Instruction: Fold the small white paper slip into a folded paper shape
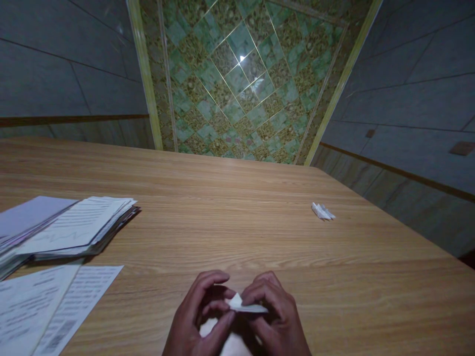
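Note:
Low in the head view, a small piece of folded white paper (249, 308) is pinched between my two hands. My left hand (206, 314) grips its left end with thumb and fingers, the upper fingers curled above it. On the other side, my right hand (278, 314) presses the paper between thumb and fingers. A peak of paper sticks up between the fingertips. Something white shows below, between the hands, partly hidden by them; I cannot tell what it is.
A small folded paper piece (322, 211) lies at the right of the wooden table (222, 207). At left sits a thick stack of papers (79, 227), with loose printed sheets (79, 301) in front. Beyond the table are a green patterned tile floor (256, 89) and tiled walls.

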`<state>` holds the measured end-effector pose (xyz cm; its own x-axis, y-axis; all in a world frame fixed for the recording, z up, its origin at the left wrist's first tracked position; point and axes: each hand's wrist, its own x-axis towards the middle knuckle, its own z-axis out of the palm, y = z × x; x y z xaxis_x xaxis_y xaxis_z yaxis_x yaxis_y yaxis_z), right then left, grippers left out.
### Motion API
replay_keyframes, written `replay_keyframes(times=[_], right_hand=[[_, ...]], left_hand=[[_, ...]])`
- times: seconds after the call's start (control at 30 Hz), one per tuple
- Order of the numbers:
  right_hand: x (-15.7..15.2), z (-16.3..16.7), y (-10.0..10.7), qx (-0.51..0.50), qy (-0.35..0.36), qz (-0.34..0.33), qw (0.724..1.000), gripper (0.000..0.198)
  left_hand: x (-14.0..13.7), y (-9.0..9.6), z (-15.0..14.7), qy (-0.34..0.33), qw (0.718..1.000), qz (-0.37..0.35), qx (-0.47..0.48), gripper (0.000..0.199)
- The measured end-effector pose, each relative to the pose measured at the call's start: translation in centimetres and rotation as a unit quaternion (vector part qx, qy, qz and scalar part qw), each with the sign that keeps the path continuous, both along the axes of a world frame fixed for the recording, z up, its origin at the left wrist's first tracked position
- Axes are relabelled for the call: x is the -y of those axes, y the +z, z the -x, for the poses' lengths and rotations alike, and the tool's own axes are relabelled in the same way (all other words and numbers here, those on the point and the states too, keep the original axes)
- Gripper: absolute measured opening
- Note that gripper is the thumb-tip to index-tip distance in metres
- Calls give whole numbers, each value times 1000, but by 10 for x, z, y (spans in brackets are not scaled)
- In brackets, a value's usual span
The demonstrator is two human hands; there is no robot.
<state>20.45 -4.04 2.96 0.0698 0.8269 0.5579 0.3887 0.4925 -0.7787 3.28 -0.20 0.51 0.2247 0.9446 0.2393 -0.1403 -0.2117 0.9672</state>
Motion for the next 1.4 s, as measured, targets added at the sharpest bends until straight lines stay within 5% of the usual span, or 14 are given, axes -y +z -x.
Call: replay_keyframes(times=[0.17,0.4,0.6,0.8,1.03,1.3,1.4], right_hand=[[-1,1,1,-13,12,-49,999,11],[0,0,0,57,-1,-87,995,23],[2,-2,-2,108,-1,-143,984,23],[2,-1,-3,99,-33,-66,992,13],[4,9,-7,60,-4,-25,998,35],[7,-9,9,12,104,77,992,17],[6,-10,12,-5,110,81,991,30]], left_hand=[[-4,14,2,-52,994,-84,-51,16],[-3,15,7,-1,978,-183,-98,28],[-4,20,11,-16,958,-257,-128,7],[-8,30,9,-24,921,-373,-112,20],[-13,35,15,-23,890,-436,-131,17],[-13,33,14,-19,886,-443,-139,18],[-11,32,14,-24,895,-423,-136,15]])
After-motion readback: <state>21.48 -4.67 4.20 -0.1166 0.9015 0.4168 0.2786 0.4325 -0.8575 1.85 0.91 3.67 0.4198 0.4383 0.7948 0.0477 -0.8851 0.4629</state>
